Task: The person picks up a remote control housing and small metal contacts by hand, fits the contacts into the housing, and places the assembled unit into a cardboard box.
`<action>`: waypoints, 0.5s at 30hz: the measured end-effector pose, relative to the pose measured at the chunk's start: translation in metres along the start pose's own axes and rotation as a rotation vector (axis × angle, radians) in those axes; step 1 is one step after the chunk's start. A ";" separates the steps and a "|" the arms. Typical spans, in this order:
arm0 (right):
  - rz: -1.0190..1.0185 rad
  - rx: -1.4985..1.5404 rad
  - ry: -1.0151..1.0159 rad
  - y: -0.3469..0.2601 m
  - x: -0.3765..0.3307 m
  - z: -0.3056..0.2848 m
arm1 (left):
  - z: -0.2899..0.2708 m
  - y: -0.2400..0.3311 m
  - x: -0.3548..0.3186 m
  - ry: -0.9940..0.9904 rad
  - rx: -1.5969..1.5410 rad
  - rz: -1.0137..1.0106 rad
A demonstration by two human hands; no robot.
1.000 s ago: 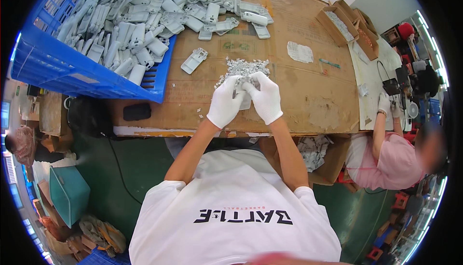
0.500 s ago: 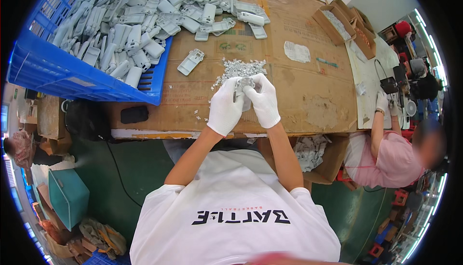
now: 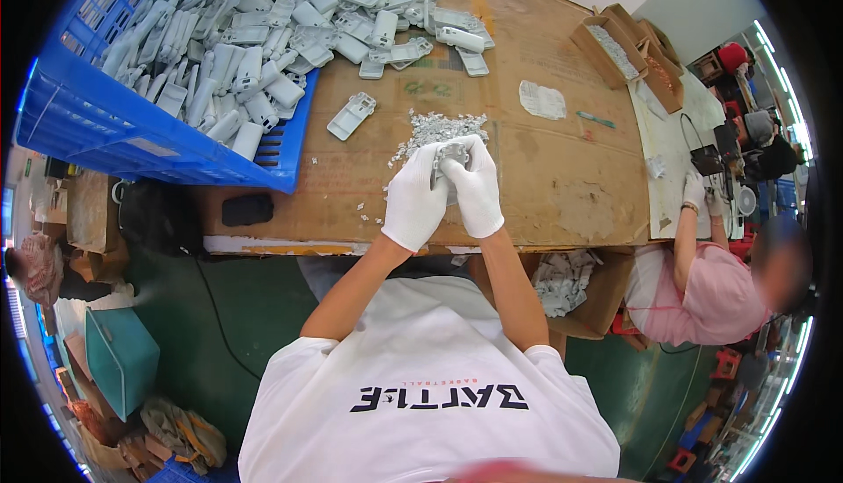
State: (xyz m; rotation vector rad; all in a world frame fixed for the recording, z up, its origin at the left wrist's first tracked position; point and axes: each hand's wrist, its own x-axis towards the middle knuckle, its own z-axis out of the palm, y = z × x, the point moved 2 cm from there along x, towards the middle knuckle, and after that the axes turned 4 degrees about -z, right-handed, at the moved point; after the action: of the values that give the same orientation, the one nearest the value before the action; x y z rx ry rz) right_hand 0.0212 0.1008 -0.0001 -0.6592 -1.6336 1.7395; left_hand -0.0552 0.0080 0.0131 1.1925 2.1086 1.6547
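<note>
Between my gloved hands is a light grey plastic housing [image 3: 451, 154], held upright above the cardboard-covered table close to its near edge. My left hand [image 3: 416, 202] is closed round its left side. From the right, my right hand [image 3: 479, 191] grips it, with the thumb pressed on its face. The fingers cover much of the housing. Just beyond my hands is a heap of small whitish parts [image 3: 443, 126], and a few loose ones lie to the left. A single open housing [image 3: 351, 117] rests on the cardboard, left of the heap.
A blue plastic crate [image 3: 149, 145] at the left overflows with similar housings [image 3: 312, 18]. A black case [image 3: 247, 209] lies near the front edge. Paper [image 3: 543, 99], a teal pen [image 3: 596, 119] and cardboard boxes [image 3: 610, 48] are to the right. A co-worker [image 3: 702, 294] sits at the far right.
The housing stays in both hands at nearly the same spot, its top tilted slightly differently. My fingers have shifted a little on it.
</note>
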 end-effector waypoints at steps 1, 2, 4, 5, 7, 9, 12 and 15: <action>-0.003 -0.002 0.001 -0.001 0.000 0.000 | 0.000 0.001 0.000 0.000 -0.002 0.003; -0.005 -0.016 0.004 -0.002 -0.001 0.001 | 0.000 0.001 0.000 -0.001 -0.012 -0.016; -0.008 -0.030 0.007 -0.004 -0.001 0.001 | -0.001 0.002 0.000 -0.002 -0.023 -0.034; -0.008 -0.022 0.012 -0.005 -0.001 0.001 | -0.001 0.003 0.000 -0.013 -0.031 -0.041; -0.012 -0.015 0.022 -0.005 -0.002 0.001 | -0.001 0.005 0.000 -0.027 -0.042 -0.042; -0.062 0.000 0.049 -0.003 -0.001 0.001 | 0.003 0.004 -0.001 -0.021 0.003 -0.059; -0.048 -0.034 0.018 0.009 0.001 0.000 | 0.000 0.002 -0.002 -0.025 0.041 -0.085; -0.044 0.050 0.048 0.017 0.002 -0.002 | 0.007 -0.002 -0.005 -0.005 0.054 -0.003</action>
State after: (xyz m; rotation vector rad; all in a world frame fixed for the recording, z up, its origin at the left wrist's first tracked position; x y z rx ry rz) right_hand 0.0194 0.1035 -0.0171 -0.6321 -1.5554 1.7148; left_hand -0.0486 0.0090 0.0071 1.2077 2.1639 1.6016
